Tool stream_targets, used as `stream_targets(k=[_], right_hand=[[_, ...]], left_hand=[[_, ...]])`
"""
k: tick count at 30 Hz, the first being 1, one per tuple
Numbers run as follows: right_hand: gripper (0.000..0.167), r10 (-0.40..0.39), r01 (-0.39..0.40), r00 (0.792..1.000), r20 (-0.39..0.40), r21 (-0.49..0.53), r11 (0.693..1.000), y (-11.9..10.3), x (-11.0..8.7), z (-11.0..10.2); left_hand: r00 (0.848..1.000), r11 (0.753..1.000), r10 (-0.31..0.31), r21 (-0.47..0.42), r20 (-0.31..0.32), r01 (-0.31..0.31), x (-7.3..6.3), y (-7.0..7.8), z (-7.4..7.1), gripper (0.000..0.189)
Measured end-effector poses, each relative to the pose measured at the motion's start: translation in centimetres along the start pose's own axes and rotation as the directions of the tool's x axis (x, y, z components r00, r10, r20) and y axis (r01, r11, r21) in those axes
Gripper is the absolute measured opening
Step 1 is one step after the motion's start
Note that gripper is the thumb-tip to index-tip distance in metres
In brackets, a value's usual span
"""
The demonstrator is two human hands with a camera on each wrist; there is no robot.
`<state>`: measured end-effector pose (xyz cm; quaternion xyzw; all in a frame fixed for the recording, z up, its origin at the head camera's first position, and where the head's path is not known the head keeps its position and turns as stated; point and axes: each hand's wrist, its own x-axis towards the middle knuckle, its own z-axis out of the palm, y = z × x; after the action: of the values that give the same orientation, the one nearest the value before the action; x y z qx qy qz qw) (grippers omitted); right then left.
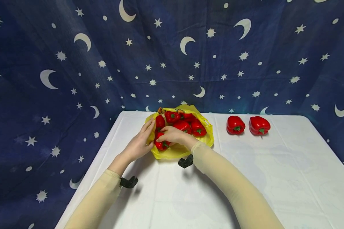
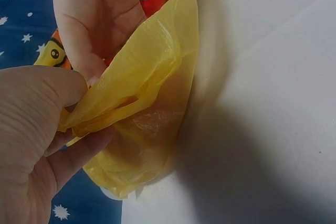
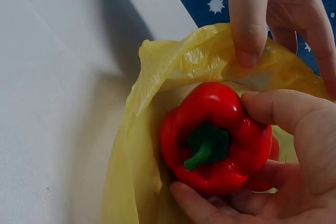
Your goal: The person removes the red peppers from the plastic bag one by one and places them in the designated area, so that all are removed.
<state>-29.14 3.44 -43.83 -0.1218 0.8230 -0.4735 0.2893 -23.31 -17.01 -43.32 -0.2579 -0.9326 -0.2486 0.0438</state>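
A yellow plastic bag (image 1: 172,155) lies with its mouth spread, and several red bell peppers (image 1: 198,128) are inside it. My left hand (image 1: 139,144) pinches the bag's left rim between thumb and fingers, as the left wrist view shows with the thin yellow film (image 2: 142,72). Inside the bag, my right hand (image 1: 176,135) holds a red bell pepper (image 3: 215,140) with a green stem, thumb on one side and fingers beneath. In the head view that pepper sits at the bag's left front, partly covered by the hand.
Two more red bell peppers (image 1: 235,125) stand apart on the white table (image 1: 275,178), right of the bag. An orange and yellow item (image 2: 54,53) shows at the bag's far rim. Behind the table hangs a dark blue cloth (image 1: 166,47) with moons and stars.
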Motion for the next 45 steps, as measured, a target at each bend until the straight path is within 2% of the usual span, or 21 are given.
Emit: stream_targets(k=[9, 16, 22, 30, 38, 45], right_hand=[[0.071, 0.028, -0.028, 1.000, -0.012, 0.038, 0.999, -0.4, -0.8, -0.6], [0.063, -0.004, -0.001, 0.999, 0.054, 0.084, 0.996, -0.4, -2.2, -2.1], [0.056, -0.023, 0.015, 0.997, 0.080, 0.098, 0.995, -1.0, -3.9, -3.6], [0.059, -0.005, -0.003, 1.000, 0.031, 0.232, 0.973, -0.6, -5.3, -5.3], [0.061, -0.023, 0.016, 0.999, 0.023, 0.287, 0.958, 0.1, -7.3, -7.1], [0.061, -0.042, 0.039, 0.999, 0.003, 0.333, 0.942, 1.4, -9.7, -9.7]], left_hand=[[1.000, 1.000, -0.008, -0.006, -0.007, 0.008, -0.1, -0.2, 0.0, 0.092], [1.000, 1.000, -0.009, -0.015, -0.009, 0.009, -0.1, -0.4, 0.0, 0.092], [1.000, 1.000, -0.018, -0.026, -0.009, 0.017, -0.2, -0.4, 0.0, 0.093], [1.000, 1.000, -0.013, -0.025, -0.017, 0.013, -0.3, -0.4, 0.1, 0.093], [1.000, 1.000, -0.011, -0.021, -0.020, 0.010, -0.4, -0.3, 0.2, 0.093], [0.999, 1.000, 0.021, -0.021, -0.033, -0.022, -0.1, -0.4, 0.1, 0.093]])
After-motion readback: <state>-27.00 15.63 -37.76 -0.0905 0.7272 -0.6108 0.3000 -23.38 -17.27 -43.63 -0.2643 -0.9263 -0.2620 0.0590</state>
